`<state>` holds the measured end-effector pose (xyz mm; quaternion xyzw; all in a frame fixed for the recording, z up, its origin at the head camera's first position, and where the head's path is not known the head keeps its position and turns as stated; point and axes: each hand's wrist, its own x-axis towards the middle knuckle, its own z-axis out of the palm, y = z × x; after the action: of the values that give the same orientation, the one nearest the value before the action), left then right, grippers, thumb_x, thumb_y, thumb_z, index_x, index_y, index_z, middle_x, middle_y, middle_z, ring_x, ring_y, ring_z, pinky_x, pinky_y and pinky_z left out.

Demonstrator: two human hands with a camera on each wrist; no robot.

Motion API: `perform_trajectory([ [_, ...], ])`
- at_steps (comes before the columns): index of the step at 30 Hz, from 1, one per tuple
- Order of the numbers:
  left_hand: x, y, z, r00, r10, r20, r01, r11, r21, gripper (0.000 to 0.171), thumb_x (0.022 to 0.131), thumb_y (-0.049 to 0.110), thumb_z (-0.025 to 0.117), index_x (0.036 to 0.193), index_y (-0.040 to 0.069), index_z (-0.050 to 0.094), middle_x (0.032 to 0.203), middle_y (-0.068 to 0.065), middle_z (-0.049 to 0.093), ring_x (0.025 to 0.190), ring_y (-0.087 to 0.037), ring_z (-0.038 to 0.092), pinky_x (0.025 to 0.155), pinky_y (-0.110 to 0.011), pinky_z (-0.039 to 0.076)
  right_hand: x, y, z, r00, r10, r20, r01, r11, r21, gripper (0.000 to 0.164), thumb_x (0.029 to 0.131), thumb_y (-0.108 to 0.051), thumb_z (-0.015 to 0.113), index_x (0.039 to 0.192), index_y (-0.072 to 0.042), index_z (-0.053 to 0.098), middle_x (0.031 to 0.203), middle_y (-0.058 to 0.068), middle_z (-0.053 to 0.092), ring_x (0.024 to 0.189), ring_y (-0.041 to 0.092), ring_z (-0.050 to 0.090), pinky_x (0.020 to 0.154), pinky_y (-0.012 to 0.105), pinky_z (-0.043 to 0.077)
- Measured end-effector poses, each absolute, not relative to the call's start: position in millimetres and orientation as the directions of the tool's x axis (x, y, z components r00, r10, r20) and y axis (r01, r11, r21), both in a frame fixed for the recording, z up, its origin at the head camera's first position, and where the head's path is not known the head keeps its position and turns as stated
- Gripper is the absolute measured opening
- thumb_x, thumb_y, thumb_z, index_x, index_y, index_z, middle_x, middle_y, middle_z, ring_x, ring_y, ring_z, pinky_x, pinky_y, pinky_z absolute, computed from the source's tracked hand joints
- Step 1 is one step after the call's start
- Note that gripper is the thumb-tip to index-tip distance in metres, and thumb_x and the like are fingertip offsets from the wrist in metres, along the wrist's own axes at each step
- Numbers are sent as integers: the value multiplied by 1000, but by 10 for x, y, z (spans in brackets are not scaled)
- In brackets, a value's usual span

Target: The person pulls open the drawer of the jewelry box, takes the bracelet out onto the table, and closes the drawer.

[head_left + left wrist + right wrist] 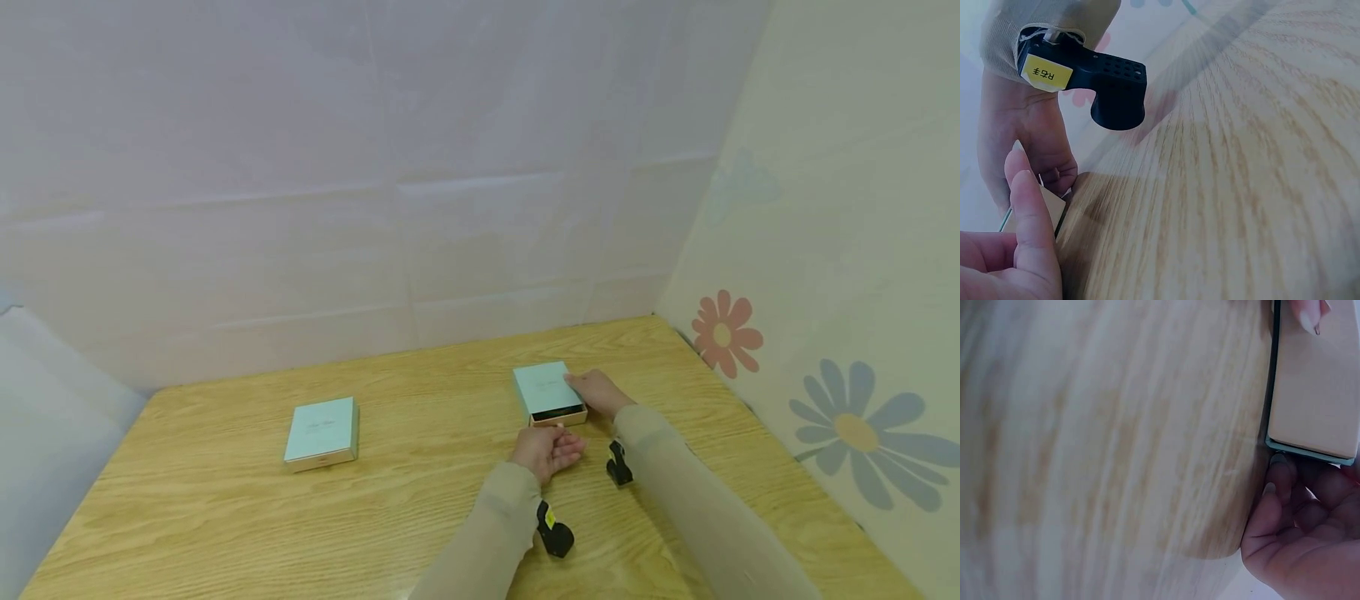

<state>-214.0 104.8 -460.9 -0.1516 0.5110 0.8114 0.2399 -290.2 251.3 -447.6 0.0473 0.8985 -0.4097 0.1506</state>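
A pale blue drawer box (543, 386) lies toward the back right of the table, its pinkish inner drawer (570, 419) slid partly out at the front. A dark gap shows between sleeve and drawer. My right hand (602, 392) grips the sleeve's right side, thumb on the top edge. Bent fingers of that right hand (1310, 519) show against the box's side in the right wrist view. At the drawer's front, my left hand (546, 450) pinches with thumb and finger near the middle, other fingers loosely extended. What lies inside the drawer cannot be made out.
Another pale blue box (322, 432), closed, lies to the left on the wood-grain table (420, 500). Behind the table hangs a pale sheet (375, 208); a flower-patterned wall covering (862, 250) stands along the right. Each wrist wears a black camera mount (555, 533).
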Motion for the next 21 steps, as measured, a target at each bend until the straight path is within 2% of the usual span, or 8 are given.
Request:
perform_trajectory([
  [13, -2090, 1021, -4586, -828, 269, -493, -561, -364, 743, 21, 102, 2, 46, 112, -11, 59, 78, -8, 67, 73, -15, 70, 66, -25, 56, -2898, 2508, -4474, -954, -44, -298, 195, 662, -724, 58, 106, -31, 36, 131, 21, 43, 138, 35, 43, 128, 43, 42, 107, 51, 36],
  [21, -2059, 1009, -4582, -818, 302, -489, -573, -370, 731, 22, 102, 2, 45, 114, -12, 58, 74, -6, 65, 68, -12, 68, 64, -22, 55, -2903, 2523, -4489, -960, -63, -274, 162, 670, -725, 56, 106, -29, 36, 130, 21, 46, 135, 34, 47, 126, 43, 46, 105, 51, 38],
])
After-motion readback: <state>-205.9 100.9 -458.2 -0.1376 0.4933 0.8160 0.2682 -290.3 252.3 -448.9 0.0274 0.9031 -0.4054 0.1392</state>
